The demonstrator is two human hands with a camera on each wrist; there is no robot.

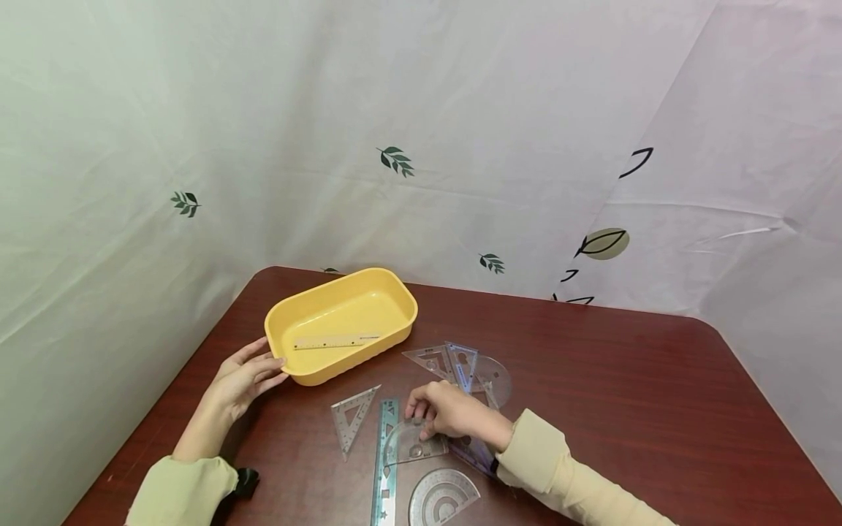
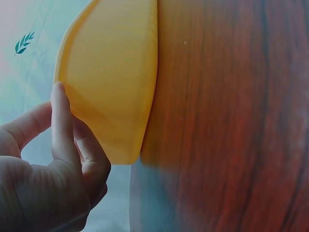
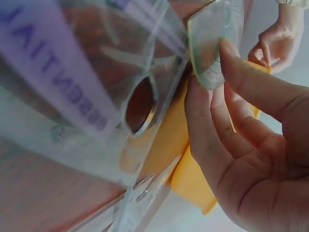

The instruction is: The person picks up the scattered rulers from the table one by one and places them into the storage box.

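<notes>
My left hand (image 1: 238,381) pinches the near left corner of a yellow plastic tray (image 1: 358,365), its thumb on the rim. A pale ruler (image 1: 335,342) lies inside the tray. Between thumb and fingers, my right hand (image 1: 454,413) holds a clear protractor (image 3: 208,43) by its edge. In the head view that protractor is tilted and overlaps a teal stencil ruler (image 1: 384,482). A second clear protractor (image 1: 430,493) lies nearer to me. To the left of the ruler is a clear set square (image 1: 340,410).
Beyond the right hand, a clear set square (image 1: 421,356), a blue-edged set square (image 1: 464,358) and a round-edged clear piece (image 1: 498,380) overlap. A purple-marked piece (image 1: 470,454) lies partly under the right forearm. A black object (image 1: 246,483) sits by the left sleeve. Patterned cloth hangs behind the brown table (image 1: 625,409).
</notes>
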